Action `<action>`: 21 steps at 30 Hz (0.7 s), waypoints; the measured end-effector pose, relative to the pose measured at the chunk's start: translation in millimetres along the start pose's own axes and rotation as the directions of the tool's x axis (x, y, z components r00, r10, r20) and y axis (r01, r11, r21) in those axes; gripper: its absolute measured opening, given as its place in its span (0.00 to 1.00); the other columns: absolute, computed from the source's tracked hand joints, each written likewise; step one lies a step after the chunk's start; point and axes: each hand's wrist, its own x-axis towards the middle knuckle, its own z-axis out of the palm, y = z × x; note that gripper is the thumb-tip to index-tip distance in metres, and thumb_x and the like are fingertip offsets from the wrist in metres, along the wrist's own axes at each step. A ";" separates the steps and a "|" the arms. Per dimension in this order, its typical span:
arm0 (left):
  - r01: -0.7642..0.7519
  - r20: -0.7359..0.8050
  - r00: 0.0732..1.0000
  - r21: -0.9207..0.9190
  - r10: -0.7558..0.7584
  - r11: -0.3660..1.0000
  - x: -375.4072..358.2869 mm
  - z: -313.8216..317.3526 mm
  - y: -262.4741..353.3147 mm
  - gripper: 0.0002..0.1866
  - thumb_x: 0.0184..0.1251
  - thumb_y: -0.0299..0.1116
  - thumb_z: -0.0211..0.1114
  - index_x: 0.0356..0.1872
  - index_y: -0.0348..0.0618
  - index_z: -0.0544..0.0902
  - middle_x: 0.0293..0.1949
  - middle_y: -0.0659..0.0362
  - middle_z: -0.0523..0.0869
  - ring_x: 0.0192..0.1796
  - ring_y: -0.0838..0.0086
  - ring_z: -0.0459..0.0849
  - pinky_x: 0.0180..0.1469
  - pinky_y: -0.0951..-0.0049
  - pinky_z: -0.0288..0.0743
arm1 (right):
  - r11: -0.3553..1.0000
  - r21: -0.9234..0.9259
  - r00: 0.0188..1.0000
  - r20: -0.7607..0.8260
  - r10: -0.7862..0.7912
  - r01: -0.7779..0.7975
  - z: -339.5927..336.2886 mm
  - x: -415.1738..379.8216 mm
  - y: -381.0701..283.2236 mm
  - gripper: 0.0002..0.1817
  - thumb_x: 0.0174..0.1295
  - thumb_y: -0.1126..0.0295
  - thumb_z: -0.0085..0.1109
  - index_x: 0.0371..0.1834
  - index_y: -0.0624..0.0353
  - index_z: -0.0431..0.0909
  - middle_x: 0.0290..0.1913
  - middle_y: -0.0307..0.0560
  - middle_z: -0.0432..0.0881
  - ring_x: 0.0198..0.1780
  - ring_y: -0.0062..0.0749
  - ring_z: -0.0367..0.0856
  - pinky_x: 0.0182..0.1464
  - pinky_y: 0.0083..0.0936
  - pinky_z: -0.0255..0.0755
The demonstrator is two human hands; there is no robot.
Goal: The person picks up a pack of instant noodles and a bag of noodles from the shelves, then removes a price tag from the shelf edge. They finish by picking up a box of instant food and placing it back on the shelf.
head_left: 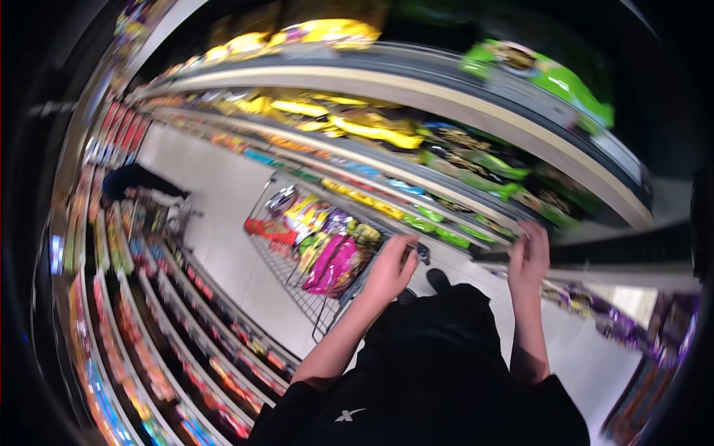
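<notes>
My left hand (392, 266) is raised beside the handle end of a shopping cart (303, 299), thumb and bent fingers apart with nothing between them. Bagged snacks fill the cart, among them a bright magenta bag (332, 264) nearest my left hand and a red pack (271, 231) at the far end. Close to the end of the lower shelf edge, my right hand (529, 254) is held up, its fingers loosely bent and holding nothing visible. Green bags (500, 165) lie on the shelf just beyond it.
A long shelf unit with yellow bags (375, 131) runs along the far side; a green pack (547, 80) sits on its upper tier. Shelves of red packs (197, 349) line the left. Down the aisle, a person in dark clothes (141, 181) bends near another cart (175, 216).
</notes>
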 end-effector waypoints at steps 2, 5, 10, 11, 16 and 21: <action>0.191 -0.090 0.977 -0.015 -0.192 0.981 -42.7 -4.4 -31.6 0.16 0.82 0.34 0.65 0.61 0.37 0.85 0.51 0.45 0.90 0.49 0.56 0.91 0.49 0.59 0.84 | 0.996 -0.052 0.994 0.089 -0.066 0.071 6.4 -12.2 4.4 0.13 0.70 0.86 0.53 0.51 0.63 0.83 0.49 0.55 0.85 0.44 0.44 0.85 0.47 0.33 0.80; 0.411 -0.173 0.898 0.002 -0.405 0.911 -114.0 -0.4 -88.4 0.15 0.82 0.39 0.65 0.55 0.37 0.87 0.43 0.45 0.91 0.42 0.55 0.92 0.45 0.58 0.83 | 0.993 0.008 0.935 0.335 -0.116 0.120 34.8 -28.5 6.0 0.10 0.70 0.84 0.55 0.48 0.62 0.84 0.47 0.56 0.86 0.46 0.52 0.87 0.47 0.38 0.81; 0.637 -0.330 0.741 0.068 -0.585 0.768 -211.9 12.6 -140.0 0.17 0.82 0.43 0.64 0.45 0.36 0.88 0.38 0.43 0.91 0.38 0.48 0.91 0.44 0.52 0.83 | 0.964 0.060 0.658 0.719 -0.222 0.260 91.2 -41.3 -3.6 0.11 0.68 0.78 0.59 0.49 0.56 0.87 0.51 0.51 0.88 0.46 0.55 0.90 0.49 0.45 0.85; 0.675 -0.385 0.703 0.097 -0.598 0.731 -230.8 17.2 -153.0 0.18 0.82 0.44 0.64 0.43 0.36 0.88 0.38 0.42 0.91 0.38 0.46 0.91 0.44 0.50 0.83 | 0.957 0.070 0.612 0.755 -0.234 0.280 102.3 -42.3 -5.8 0.11 0.68 0.77 0.60 0.49 0.55 0.87 0.51 0.49 0.88 0.46 0.55 0.89 0.50 0.46 0.85; 0.869 -0.510 0.364 -0.114 -0.779 0.481 -283.4 29.9 -197.1 0.23 0.79 0.51 0.62 0.41 0.39 0.90 0.36 0.42 0.92 0.42 0.42 0.92 0.46 0.47 0.84 | 0.859 0.238 0.500 0.730 -0.466 0.453 183.5 -40.9 17.0 0.08 0.68 0.74 0.61 0.46 0.55 0.87 0.45 0.49 0.87 0.43 0.55 0.89 0.48 0.49 0.84; 0.859 -0.595 0.320 -0.146 -0.737 0.490 -283.3 31.7 -205.4 0.22 0.77 0.51 0.61 0.41 0.41 0.90 0.36 0.43 0.92 0.42 0.43 0.92 0.46 0.47 0.85 | 0.776 0.271 0.279 0.824 -0.493 0.570 249.6 -48.9 49.0 0.04 0.66 0.69 0.63 0.39 0.54 0.85 0.39 0.50 0.86 0.39 0.53 0.89 0.43 0.49 0.84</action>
